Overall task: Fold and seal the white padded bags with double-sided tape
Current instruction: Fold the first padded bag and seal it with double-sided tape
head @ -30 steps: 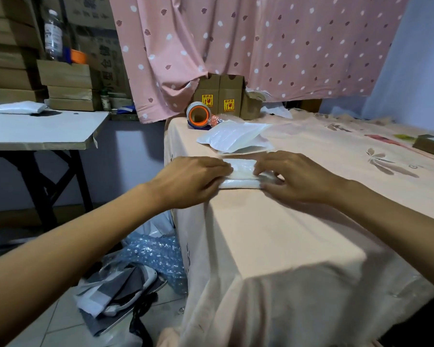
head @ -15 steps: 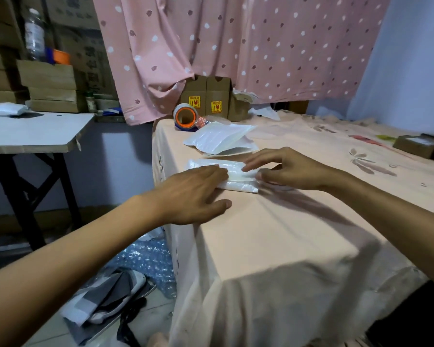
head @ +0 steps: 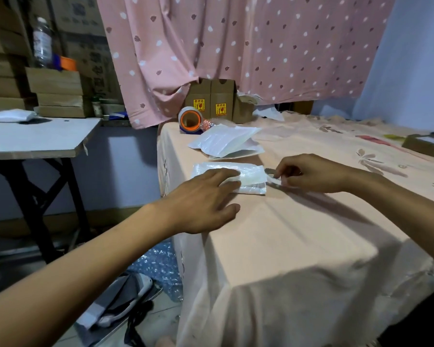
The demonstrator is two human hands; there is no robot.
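My left hand (head: pixel 206 196), grip spread, lies flat on the folded padded bag (head: pixel 251 175) on the surface (head: pixel 286 234); I'd press hard so the fold holds. Just right of the bag, right hand (head: pixel 308 174) pinches blurred double-sided tape (head: pixel 273 182); lay it straight. Spare bags (head: pixel 226 141) beyond.

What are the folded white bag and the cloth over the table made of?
The folded white padded bag looks like glossy plastic film over bubble padding: it shines and shows fine dimples. The table cover looks like thin matte woven fabric, perhaps cotton: it drapes and creases at the corner.
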